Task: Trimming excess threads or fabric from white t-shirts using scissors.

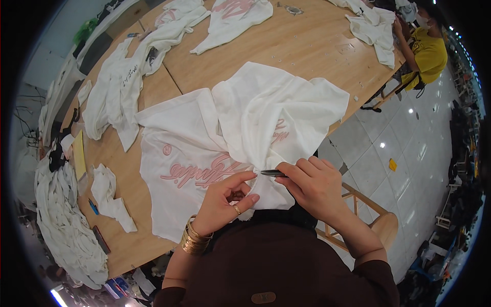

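A white garment (176, 138) with pink raised script lies spread at the table's near edge. Another fold of white cloth (245, 97), also bearing pink script, is bunched over its right side. Just left of the gathered cloth, my left hand (225, 197) has its index fingertip at a drawn-up point of fabric, thumb apart below and the other fingers curled on the cloth. My right hand (318, 187) grips small dark thread snips (272, 173), their tips pointing left, close to that index fingertip. The exact contact at the tips is too small to tell.
More white garments lie on the wooden table (184, 66), at the back and left. A heap of white cloth (61, 220) hangs over the left edge. A wooden stool (381, 225) stands at right on the tiled floor. A person in yellow (428, 56) sits at the far right.
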`<state>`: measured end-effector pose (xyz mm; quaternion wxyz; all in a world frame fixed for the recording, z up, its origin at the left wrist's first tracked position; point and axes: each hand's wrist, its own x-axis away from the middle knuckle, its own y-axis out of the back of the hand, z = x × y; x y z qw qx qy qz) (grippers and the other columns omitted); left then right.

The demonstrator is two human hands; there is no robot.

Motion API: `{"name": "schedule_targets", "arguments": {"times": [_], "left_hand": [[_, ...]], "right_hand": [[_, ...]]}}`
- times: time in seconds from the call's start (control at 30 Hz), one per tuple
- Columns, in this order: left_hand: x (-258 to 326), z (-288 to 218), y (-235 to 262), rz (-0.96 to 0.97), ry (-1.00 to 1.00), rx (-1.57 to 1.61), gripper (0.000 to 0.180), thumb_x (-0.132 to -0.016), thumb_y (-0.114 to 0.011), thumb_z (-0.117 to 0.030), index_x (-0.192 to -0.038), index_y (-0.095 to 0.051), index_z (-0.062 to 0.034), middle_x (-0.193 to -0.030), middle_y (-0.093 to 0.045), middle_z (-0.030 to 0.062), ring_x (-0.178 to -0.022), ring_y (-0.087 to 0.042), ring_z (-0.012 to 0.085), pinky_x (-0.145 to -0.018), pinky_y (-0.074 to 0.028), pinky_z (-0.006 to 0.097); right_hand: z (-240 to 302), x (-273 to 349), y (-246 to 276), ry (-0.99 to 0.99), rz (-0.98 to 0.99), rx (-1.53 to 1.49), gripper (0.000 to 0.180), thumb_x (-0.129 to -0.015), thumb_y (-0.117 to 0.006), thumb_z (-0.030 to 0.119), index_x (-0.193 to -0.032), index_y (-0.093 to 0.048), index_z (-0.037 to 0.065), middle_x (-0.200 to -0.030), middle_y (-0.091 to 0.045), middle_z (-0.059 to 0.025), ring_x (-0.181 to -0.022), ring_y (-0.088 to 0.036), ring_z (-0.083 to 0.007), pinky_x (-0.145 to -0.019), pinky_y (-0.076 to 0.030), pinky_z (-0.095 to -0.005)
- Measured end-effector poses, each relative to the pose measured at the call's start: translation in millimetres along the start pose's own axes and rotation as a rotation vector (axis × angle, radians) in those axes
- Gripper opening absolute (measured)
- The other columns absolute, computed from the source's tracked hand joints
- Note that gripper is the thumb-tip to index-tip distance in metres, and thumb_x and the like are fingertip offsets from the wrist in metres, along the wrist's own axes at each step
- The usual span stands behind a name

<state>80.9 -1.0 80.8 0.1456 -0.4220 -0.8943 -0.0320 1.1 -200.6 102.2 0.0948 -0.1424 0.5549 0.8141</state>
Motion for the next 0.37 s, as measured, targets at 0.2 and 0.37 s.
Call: {"name": "schedule_targets", "arguments": {"times": [0.2, 0.37], "left_hand": [[-2.0, -2.5, -2.4, -0.002, 0.027, 0.041, 0.041, -0.079, -0.065, -0.002, -0.117, -0.051, -0.0015, -0.074, -0.051, -0.0048, -0.064, -0.044, 0.0007, -0.058, -0.039, 0.015], [-3.3, 1.2, -2.9, 0.010, 0.049, 0.114, 0.042, -0.080, -0.064, -0.002, -0.119, -0.051, -0.0030, -0.076, -0.052, -0.0044, -0.065, -0.044, 0.0001, -0.059, -0.039, 0.016]], "right_hand": [[1.4, 0.6, 0.8, -0.022, 0.019, 0.048, 0.019, -0.071, -0.069, 0.021, -0.087, -0.062, 0.015, -0.062, -0.046, 0.0029, -0.057, -0.047, -0.0135, -0.051, -0.034, -0.0275], [5.1, 2.7, -1.5, -0.079, -0.029, 0.015, 0.018, -0.072, -0.069, 0.021, -0.088, -0.062, 0.014, -0.064, -0.048, 0.0029, -0.058, -0.048, -0.0132, -0.051, -0.035, -0.0280]]}}
